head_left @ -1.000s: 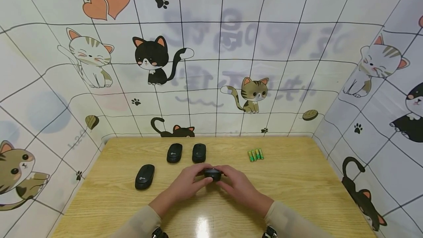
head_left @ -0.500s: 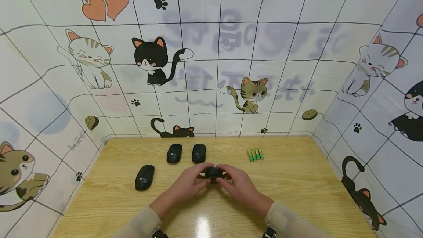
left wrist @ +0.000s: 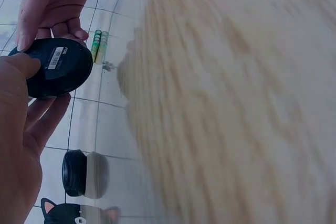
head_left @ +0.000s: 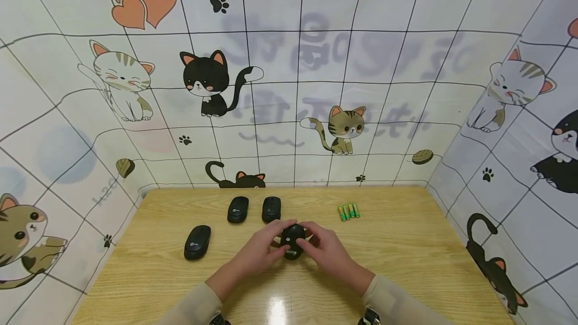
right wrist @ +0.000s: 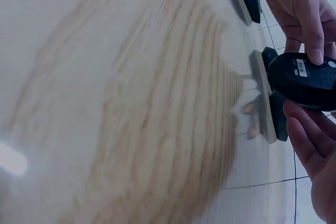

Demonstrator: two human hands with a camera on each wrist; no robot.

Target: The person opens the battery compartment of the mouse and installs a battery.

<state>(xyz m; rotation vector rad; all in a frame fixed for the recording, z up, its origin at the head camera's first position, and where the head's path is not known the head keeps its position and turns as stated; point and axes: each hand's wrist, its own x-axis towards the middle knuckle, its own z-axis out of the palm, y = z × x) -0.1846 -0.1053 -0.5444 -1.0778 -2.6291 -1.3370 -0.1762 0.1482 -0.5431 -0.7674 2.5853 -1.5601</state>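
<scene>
Both hands hold a black computer mouse [head_left: 292, 239] between them above the middle of the table. Its underside, with a white label, faces the person. My left hand [head_left: 258, 250] grips it from the left, thumb on the underside and fingers behind. From the right, my right hand [head_left: 331, 252] pinches it likewise, its thumb near the middle of the underside. In the left wrist view the mouse [left wrist: 73, 74] shows its label and rounded end. In the right wrist view the mouse [right wrist: 294, 87] lies between the fingers of both hands; its top is hidden.
On the wooden table [head_left: 397, 265] rest three other black mice: one at the left [head_left: 197, 242], one behind it [head_left: 238, 209] and one just beyond the hands [head_left: 271, 208]. Several green-yellow batteries [head_left: 349, 211] lie side by side at back right. A cat-print wall covering [head_left: 280, 104] surrounds the table.
The mouse has turned in the hands, from showing its narrow end to showing its labelled underside. Fingers of both hands have shifted slightly around it; the other mice and batteries stay put.
</scene>
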